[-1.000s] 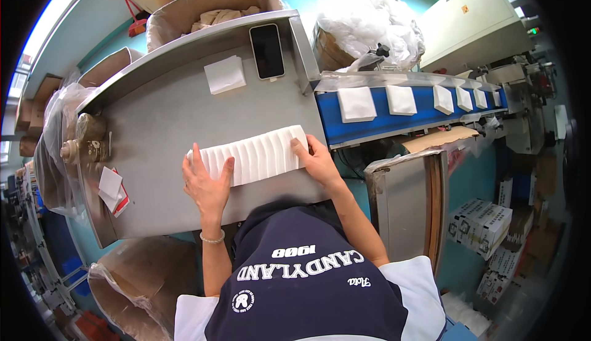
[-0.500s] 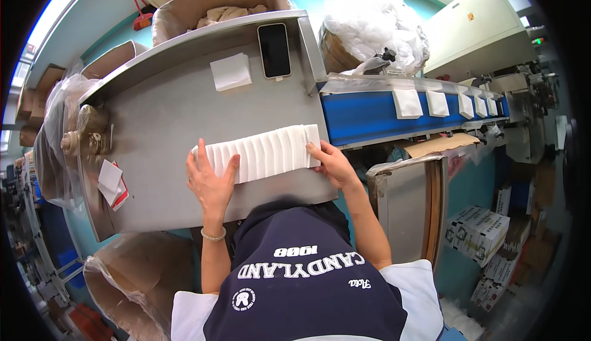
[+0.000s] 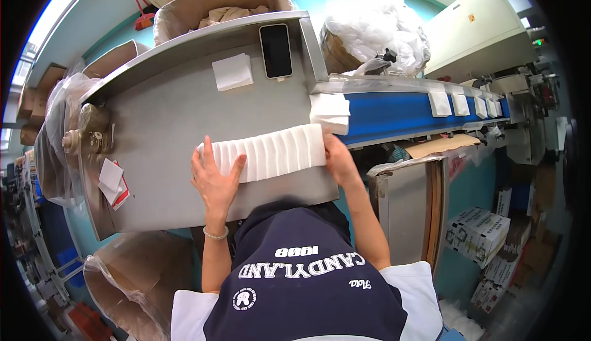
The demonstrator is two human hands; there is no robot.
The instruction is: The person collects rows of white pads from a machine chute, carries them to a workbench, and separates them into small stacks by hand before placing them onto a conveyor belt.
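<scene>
A long row of white folded napkins (image 3: 271,153), packed side by side, lies across the steel table in front of me. My left hand (image 3: 217,184) grips its left end, thumb along the near side and fingers at the far side. At the right end, my right hand (image 3: 340,161) presses against the row with its fingers curled, and the fingertips are partly hidden. Just beyond that end, a small fanned pile of white napkins (image 3: 329,110) sits where the blue conveyor belt (image 3: 388,112) meets the table.
More napkin piles (image 3: 439,104) stand along the belt. On the steel table (image 3: 160,132) lie a phone (image 3: 275,50), a white stack (image 3: 233,72), white and red cards (image 3: 112,181) and brownish rolls (image 3: 92,119). A raised metal rim (image 3: 191,36) edges the far side; cardboard boxes (image 3: 138,279) stand around.
A napkin pile has come along the belt to the table edge and fanned out. The row has shifted slightly right, and my right hand has moved from its near corner to its end.
</scene>
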